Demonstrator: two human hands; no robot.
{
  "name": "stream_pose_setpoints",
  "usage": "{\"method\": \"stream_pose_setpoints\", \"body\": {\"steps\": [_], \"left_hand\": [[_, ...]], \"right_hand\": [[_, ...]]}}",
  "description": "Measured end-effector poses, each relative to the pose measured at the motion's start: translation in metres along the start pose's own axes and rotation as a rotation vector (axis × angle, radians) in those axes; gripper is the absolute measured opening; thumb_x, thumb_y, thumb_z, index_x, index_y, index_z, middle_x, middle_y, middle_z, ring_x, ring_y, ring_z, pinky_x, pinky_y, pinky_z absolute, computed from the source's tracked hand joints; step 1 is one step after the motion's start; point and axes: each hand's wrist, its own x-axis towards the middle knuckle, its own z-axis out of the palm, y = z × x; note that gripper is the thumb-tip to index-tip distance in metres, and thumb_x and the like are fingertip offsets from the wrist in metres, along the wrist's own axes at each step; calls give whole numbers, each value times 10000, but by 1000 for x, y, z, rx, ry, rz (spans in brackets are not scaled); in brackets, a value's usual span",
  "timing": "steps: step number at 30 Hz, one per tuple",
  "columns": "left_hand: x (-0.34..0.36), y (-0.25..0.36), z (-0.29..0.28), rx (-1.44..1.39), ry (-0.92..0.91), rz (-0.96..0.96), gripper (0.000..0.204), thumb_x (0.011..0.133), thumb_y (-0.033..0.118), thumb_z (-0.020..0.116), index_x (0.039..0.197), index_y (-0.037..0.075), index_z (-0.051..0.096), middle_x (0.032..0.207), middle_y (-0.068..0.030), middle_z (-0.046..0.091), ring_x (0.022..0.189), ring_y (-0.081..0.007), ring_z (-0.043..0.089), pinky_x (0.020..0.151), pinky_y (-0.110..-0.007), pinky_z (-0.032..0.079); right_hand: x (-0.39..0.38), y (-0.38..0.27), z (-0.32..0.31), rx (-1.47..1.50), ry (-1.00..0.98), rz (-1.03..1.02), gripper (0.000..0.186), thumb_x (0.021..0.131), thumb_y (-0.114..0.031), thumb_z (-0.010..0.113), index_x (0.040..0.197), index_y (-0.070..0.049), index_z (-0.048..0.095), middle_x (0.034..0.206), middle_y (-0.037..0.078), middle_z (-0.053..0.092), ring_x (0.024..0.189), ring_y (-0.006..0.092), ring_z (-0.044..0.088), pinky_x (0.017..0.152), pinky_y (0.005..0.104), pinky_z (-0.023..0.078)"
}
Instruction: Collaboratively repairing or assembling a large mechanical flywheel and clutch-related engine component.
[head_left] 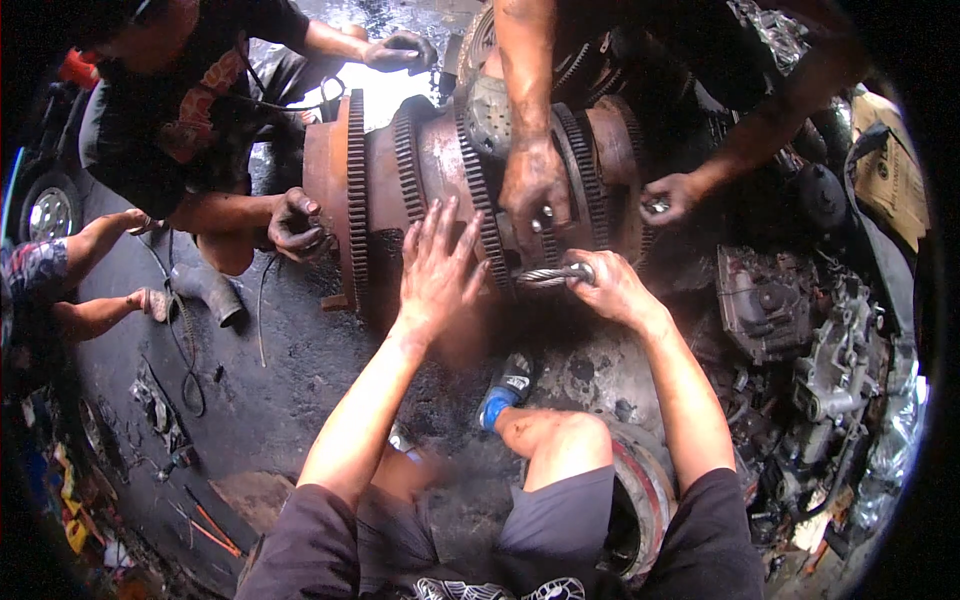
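Observation:
My left hand (437, 265) lies with fingers spread against a row of rusty, round flywheel-like parts with toothed rims (357, 190). My right hand (612, 290) is closed around one end of a thick twisted metal rod (545, 277), spiralled like wire rope. The rod points left, toward the near side of a toothed rim (478, 180). Just beyond, a co-worker's hand (537, 185) reaches down onto the parts; that person's other hand (672, 198) holds something small and shiny. At the left end, another co-worker's blackened hand (300, 225) is beside the outermost toothed part.
Greasy engine castings (765, 300) crowd the right side, with a cardboard box (890, 175) behind. A round metal ring (640, 490) lies by my right leg. To the left are a black hose (205, 292), cables (190, 370) and a third person's legs (95, 250).

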Motion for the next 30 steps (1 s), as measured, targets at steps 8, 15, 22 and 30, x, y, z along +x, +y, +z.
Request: {"method": "stream_pose_setpoints", "body": {"steps": [8, 15, 22, 30], "left_hand": [[-75, 15, -80, -222, -140, -185, 562, 864, 227, 690, 1388, 139, 508, 1389, -172, 474, 1258, -374, 463, 1067, -484, 363], [-181, -7, -183, -257, -156, -466, 462, 895, 136, 652, 1343, 100, 541, 1287, -185, 527, 1210, -365, 529, 1042, -427, 436], [-364, 25, -227, -221, -266, -807, 418, 907, 121, 644, 1311, 91, 545, 1221, -168, 539, 1053, -325, 591, 922, -406, 491], [-386, 78, -224, -437, -429, -942, 391, 914, 130, 642, 1295, 107, 559, 1172, -147, 553, 903, -259, 630, 842, -379, 512]], "right_hand": [[5, 5, -16, -42, -33, 311, 250, 875, -256, 635, 1051, -82, 673, 1029, 199, 700, 997, 369, 669, 883, 447, 526], [10, -19, -20, -46, -116, 236, 260, 890, -259, 618, 1082, -89, 661, 1018, 199, 694, 1004, 378, 660, 890, 455, 517], [-35, -26, -28, -123, -187, 250, 286, 872, -214, 647, 1134, -102, 645, 1066, 194, 690, 1040, 367, 652, 914, 462, 514], [-48, 1, -40, -131, -108, 253, 256, 879, -213, 635, 1098, -79, 642, 1030, 202, 688, 1022, 377, 651, 895, 455, 511]]}}
